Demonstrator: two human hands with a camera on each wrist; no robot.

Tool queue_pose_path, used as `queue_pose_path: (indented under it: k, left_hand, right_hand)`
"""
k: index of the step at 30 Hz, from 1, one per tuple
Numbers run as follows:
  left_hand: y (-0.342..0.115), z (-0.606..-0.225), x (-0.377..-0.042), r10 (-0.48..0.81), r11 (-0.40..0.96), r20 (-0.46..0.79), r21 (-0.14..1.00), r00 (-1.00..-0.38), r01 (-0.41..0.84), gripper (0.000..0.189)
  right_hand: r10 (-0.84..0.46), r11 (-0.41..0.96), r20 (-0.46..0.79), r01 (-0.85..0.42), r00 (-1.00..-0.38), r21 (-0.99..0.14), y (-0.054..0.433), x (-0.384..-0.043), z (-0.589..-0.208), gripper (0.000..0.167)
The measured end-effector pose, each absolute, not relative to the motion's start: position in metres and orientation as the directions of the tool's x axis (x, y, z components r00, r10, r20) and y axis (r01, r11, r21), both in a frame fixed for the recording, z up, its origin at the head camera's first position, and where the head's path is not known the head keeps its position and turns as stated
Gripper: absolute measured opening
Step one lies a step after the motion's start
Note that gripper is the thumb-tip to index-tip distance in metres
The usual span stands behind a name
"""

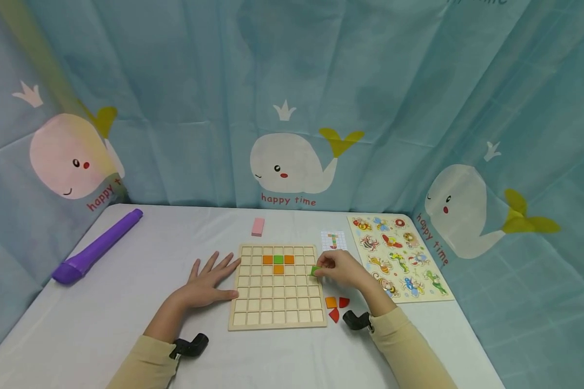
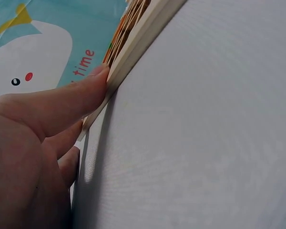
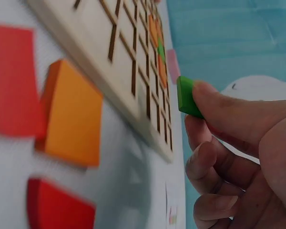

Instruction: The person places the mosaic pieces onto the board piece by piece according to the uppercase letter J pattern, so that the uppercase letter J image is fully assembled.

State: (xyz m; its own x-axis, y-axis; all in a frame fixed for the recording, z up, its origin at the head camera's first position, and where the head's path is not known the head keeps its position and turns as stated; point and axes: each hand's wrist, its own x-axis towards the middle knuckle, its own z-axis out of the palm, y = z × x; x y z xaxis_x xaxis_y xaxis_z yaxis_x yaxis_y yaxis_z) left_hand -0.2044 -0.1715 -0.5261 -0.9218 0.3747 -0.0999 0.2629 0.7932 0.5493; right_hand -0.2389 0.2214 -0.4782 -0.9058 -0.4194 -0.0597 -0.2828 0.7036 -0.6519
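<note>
A wooden grid board (image 1: 258, 306) lies on the white table, with several orange and green square tiles set in its upper cells. My left hand (image 1: 205, 285) rests at the board's left edge with fingers spread; in the left wrist view its thumb (image 2: 93, 88) touches the board's side. Between thumb and fingertips, my right hand (image 1: 342, 268) pinches a green square tile (image 3: 187, 97) at the board's right edge. Beside the board's lower right lie an orange square tile (image 1: 331, 302) and two red quarter-round tiles (image 1: 344, 302).
A small pattern card (image 1: 333, 241) lies behind my right hand. At the right is a board of insect pictures (image 1: 399, 254). A pink block (image 1: 258, 227) stands behind the grid board, and a purple tapered object (image 1: 99, 246) lies at far left. Whale-print curtains surround the table.
</note>
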Motion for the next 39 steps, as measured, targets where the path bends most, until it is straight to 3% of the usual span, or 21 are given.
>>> queue_pose_path:
  k: [6, 22, 39]
  left_hand:
    - [-0.171, -0.525, -0.205, 0.377, 0.791, -0.105, 0.553, -0.920, 0.261, 0.092]
    - [-0.174, -0.529, -0.203, 0.377, 0.787, -0.087, 0.556, -0.922, 0.269, 0.090]
    - [-0.174, -0.525, -0.204, 0.383, 0.780, -0.093, 0.565, -0.919, 0.269, 0.091]
  right_hand:
    - [-0.442, 0.704, -0.046, -0.315, -0.896, -0.637, 0.207, -0.246, -0.477, 0.006]
    - [-0.445, 0.655, -0.040, -0.295, -0.895, -0.696, 0.167, -0.247, -0.482, 0.008]
    - [-0.474, 0.669, -0.062, -0.313, -0.878, -0.674, 0.132, -0.246, -0.494, 0.009]
